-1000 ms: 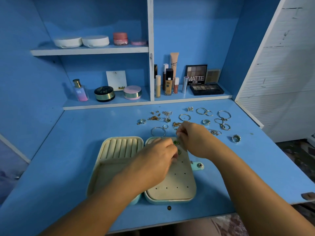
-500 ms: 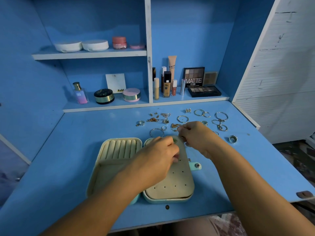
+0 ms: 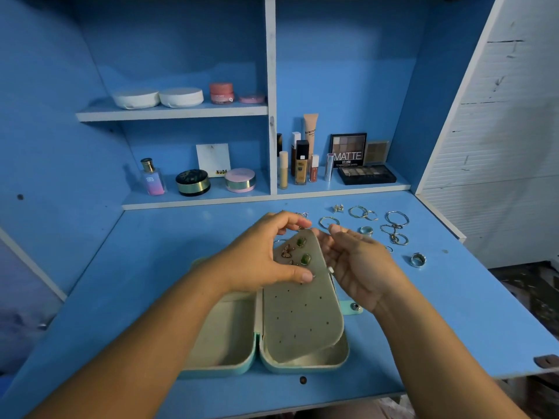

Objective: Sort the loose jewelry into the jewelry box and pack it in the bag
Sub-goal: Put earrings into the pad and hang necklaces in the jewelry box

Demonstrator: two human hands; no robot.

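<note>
A mint jewelry box [image 3: 223, 355] lies open on the blue desk. Its beige perforated earring panel [image 3: 299, 313] is tilted up at the far end, above the right half. Green earrings [image 3: 305, 259] and small brown ones [image 3: 286, 252] sit pinned near the panel's top. My left hand [image 3: 257, 258] grips the panel's upper left, thumb on its face and fingers over the top edge. With relaxed fingers, my right hand [image 3: 357, 261] touches the panel's right edge from behind. Loose bangles [image 3: 397, 218], a hoop [image 3: 329, 221] and silver rings [image 3: 418, 260] lie beyond, to the right.
Behind the desk, low shelves hold a perfume bottle [image 3: 152, 178], compacts [image 3: 193, 182], foundation tubes [image 3: 301, 164] and eyeshadow palettes [image 3: 366, 174]. A white slatted panel [image 3: 499, 146] bounds the right side. The desk's front edge runs just below the box.
The earring panel lay flat in the box; now its far end is lifted. My left hand has taken hold of it, and my right hand has shifted to its right edge.
</note>
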